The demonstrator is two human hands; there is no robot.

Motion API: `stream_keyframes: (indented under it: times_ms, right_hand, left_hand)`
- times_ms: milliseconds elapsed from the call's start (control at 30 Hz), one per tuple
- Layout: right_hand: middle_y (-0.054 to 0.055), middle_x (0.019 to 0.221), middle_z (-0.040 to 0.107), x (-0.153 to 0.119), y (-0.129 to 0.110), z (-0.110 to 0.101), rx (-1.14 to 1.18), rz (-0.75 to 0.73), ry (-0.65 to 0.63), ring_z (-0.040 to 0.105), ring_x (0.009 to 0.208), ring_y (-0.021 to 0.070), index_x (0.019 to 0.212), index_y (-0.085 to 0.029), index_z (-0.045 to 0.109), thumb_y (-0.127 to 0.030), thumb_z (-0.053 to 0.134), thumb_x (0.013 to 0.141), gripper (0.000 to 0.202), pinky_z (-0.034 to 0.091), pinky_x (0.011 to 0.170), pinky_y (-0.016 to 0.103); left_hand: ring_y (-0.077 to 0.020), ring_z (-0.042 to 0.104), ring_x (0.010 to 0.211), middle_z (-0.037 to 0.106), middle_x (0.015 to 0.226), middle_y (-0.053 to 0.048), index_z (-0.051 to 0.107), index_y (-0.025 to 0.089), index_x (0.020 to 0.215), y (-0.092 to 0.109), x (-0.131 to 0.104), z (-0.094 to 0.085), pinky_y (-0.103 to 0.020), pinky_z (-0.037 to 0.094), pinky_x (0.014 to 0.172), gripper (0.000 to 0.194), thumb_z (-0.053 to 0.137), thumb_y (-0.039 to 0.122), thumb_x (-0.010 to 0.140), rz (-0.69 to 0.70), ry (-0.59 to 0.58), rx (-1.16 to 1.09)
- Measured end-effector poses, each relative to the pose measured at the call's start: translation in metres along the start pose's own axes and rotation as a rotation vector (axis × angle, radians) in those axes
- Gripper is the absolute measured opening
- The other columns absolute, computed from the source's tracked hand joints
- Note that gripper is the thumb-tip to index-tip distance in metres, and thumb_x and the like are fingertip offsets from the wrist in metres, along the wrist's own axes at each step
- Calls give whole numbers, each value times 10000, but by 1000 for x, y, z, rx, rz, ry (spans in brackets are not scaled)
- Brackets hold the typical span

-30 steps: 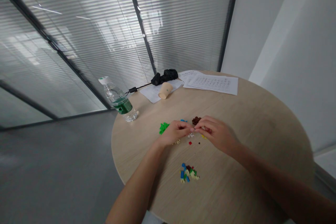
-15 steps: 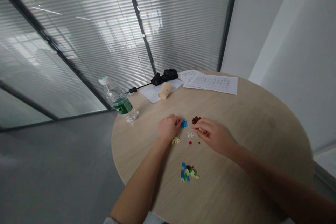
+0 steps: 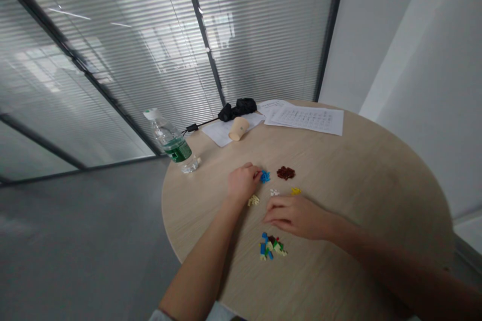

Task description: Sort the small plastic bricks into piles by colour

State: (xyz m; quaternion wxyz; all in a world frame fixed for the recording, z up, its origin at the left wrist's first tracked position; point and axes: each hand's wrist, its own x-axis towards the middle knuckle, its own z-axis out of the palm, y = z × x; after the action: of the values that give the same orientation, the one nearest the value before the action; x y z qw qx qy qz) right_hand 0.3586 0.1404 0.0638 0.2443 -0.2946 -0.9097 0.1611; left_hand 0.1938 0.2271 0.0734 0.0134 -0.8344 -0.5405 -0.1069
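My left hand [image 3: 243, 180] rests on the table at the left side of the blue pieces [image 3: 265, 176], its fingers closed; what they hold, if anything, is too small to make out. Cream pieces [image 3: 253, 200] lie just below it. My right hand [image 3: 289, 214] is between the white pieces [image 3: 274, 192] and a mixed pile of coloured bricks [image 3: 271, 247]. Its fingers are bent together and their tips are hard to see. Yellow pieces [image 3: 295, 191] lie just beyond the right hand, with dark red-brown pieces [image 3: 286, 173] behind them.
The round wooden table [image 3: 376, 175] bears a water bottle [image 3: 173, 144] at its left edge. Toward the back are a paper cup [image 3: 238, 129] on its side, a black folded object [image 3: 244, 107] with a cord, and printed sheets [image 3: 316, 119].
My right hand has moved down and left, from beside the red-brown pieces toward the mixed pile. This uncovers the red-brown and yellow pieces. My left hand has barely moved.
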Motion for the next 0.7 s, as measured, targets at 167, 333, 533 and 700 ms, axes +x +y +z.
stream_keyframes:
  times_ms: [167, 333, 533, 700]
  right_hand:
    - [1, 886, 605, 2, -4, 7, -62, -42, -121, 529, 678, 89, 960, -275, 685, -192, 513, 852, 220, 399, 636, 206]
    - [12, 920, 593, 3, -3, 6, -99, -43, -190, 519, 687, 91, 946, -262, 696, -214, 581, 812, 183, 382, 631, 210]
    - [15, 875, 595, 3, -4, 9, -68, -29, -140, 530, 713, 101, 856, -209, 695, -233, 545, 844, 152, 384, 640, 215]
    - [16, 883, 606, 1, 4, -1, -71, 29, -42, 550, 755, 113, 862, -189, 665, -209, 519, 858, 148, 406, 674, 227]
  left_hand:
    - [-137, 588, 741, 626, 886, -4, 662, 263, 923, 0, 1, 0, -229, 343, 570, 240, 444, 349, 869, -5, -3, 1]
    - [-130, 590, 749, 620, 880, 9, 661, 284, 936, 1, 0, 1, -224, 353, 568, 239, 441, 350, 870, 4, -1, 16]
    - [-120, 581, 727, 599, 933, 7, 665, 281, 947, 0, -1, 2, -223, 357, 565, 251, 435, 347, 871, 8, 8, 1]
    - [-104, 547, 693, 596, 895, -6, 674, 237, 919, 1, -1, 2, -212, 358, 583, 248, 461, 345, 854, 7, 110, -206]
